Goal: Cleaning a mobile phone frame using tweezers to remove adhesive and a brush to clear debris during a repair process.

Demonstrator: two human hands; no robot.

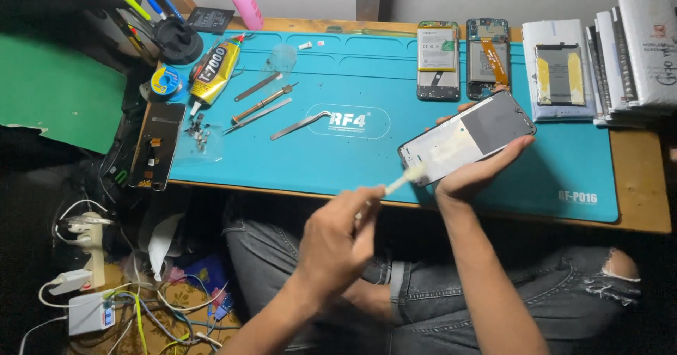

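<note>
1. Phone frame [469,138], the thing being worked on, is held tilted above the front right part of the blue mat [367,80]; its inner face, pale at one end and grey at the other, is turned up.
2. Counter [638,179] of wood carries the mat, with a stack of white packages [635,52] at its right end.
3. Two opened phones [462,59] lie side by side at the mat's far edge, and a dark phone screen [159,145] lies at its left edge.
4. Right hand [479,172] is wrapped around the frame from beneath, thumb along the near edge and fingertips showing past the far edge.
5. Left hand [338,239] is closed on a small white brush [405,179], pinched between thumb and fingers, its tip touching the frame's lower left corner.
6. Yellow-and-black glue tube [215,73], tweezers [300,124] and a little heap of screws [199,133] lie on the mat's left half.
</note>
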